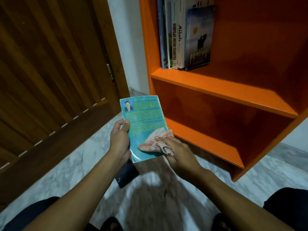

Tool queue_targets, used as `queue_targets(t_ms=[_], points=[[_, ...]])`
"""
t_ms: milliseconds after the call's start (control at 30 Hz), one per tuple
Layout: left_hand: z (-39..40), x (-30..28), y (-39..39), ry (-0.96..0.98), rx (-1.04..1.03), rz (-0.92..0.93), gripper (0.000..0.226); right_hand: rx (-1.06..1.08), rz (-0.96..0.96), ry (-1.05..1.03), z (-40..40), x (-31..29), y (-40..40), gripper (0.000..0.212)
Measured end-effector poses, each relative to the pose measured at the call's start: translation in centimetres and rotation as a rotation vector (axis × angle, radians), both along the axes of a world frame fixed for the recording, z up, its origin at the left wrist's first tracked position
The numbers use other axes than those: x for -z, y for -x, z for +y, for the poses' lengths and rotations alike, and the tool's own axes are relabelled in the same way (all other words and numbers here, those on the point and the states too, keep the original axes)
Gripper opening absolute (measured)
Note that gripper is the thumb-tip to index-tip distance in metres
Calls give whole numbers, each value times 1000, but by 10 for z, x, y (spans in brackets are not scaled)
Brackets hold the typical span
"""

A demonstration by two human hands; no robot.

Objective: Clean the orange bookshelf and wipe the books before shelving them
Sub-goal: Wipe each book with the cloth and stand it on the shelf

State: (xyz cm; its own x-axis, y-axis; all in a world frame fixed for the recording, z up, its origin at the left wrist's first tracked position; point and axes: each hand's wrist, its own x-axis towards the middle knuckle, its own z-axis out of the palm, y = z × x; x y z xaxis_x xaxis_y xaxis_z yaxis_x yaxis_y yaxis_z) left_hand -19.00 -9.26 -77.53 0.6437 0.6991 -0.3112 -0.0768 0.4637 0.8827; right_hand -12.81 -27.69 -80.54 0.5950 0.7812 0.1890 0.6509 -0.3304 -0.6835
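My left hand [120,139] grips the left edge of a teal paperback [143,120], back cover up, held above the floor in front of the orange bookshelf [221,90]. A crumpled pink-and-white cloth [155,140] lies on the cover's lower right corner, and my right hand [176,152] holds it there with curled fingers. Several books [185,35] stand upright at the left end of the upper shelf, the rightmost one leaning with its cover showing. The lower shelf compartment holds nothing.
A dark flat object [126,174], partly hidden by the teal book, lies on the marble floor [70,165] under my left wrist. A brown wooden door [50,64] fills the left side. My knees show at the bottom corners.
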Motion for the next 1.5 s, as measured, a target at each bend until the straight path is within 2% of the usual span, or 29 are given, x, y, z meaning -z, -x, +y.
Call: queue_targets(t_ms=[67, 133, 200, 267, 400, 500, 600, 700, 800, 1000, 1100, 1167, 1333, 1400, 1467, 1500], points=[[7, 0, 0, -45, -54, 20, 12, -53, -3, -13, 1, 0, 0, 13], [13, 0, 2, -122, -87, 60, 14, -74, 19, -24, 0, 1, -1, 4], [14, -2, 3, -204, -93, 91, 15, -3, 95, -92, -1, 0, -3, 12], [10, -4, 6, -270, -70, 113, 15, 164, 239, -215, 2, -5, -8, 18], [-9, -9, 12, -354, 102, 136, 15, 516, 449, -563, 4, -23, -30, 22], [-29, -13, 16, -442, 271, 153, 14, 603, 388, -664, 7, -37, -43, 23], [-48, -21, 18, -441, 382, 162, 16, 510, 194, -595, 18, -45, -35, 23], [-59, -25, 11, -265, 391, 95, 17, 318, 25, -337, 29, -38, -12, 55], [-52, -23, 0, -80, 295, 86, 13, 203, -24, -199, 32, -26, 7, 68], [-20, -17, -13, 165, 34, -17, 7, -80, -32, -273, 23, -5, 24, 60], [-3, -18, -14, 149, -84, -3, 20, -171, -39, -293, 20, 2, 25, 44], [6, -22, -13, 143, -131, -15, 28, -179, -80, -295, 20, 8, 22, 41], [29, -32, -7, 67, -236, -63, 12, -230, -211, -239, 18, 10, 20, 41], [35, -37, -4, 39, -247, -76, 10, -157, -41, -175, 15, 15, 18, 28], [38, -40, -1, 26, -229, -60, 11, 83, 321, -203, 17, 27, 11, 13], [37, -40, 1, 18, -214, -45, 12, 236, 504, -247, 18, 31, 6, 16]])
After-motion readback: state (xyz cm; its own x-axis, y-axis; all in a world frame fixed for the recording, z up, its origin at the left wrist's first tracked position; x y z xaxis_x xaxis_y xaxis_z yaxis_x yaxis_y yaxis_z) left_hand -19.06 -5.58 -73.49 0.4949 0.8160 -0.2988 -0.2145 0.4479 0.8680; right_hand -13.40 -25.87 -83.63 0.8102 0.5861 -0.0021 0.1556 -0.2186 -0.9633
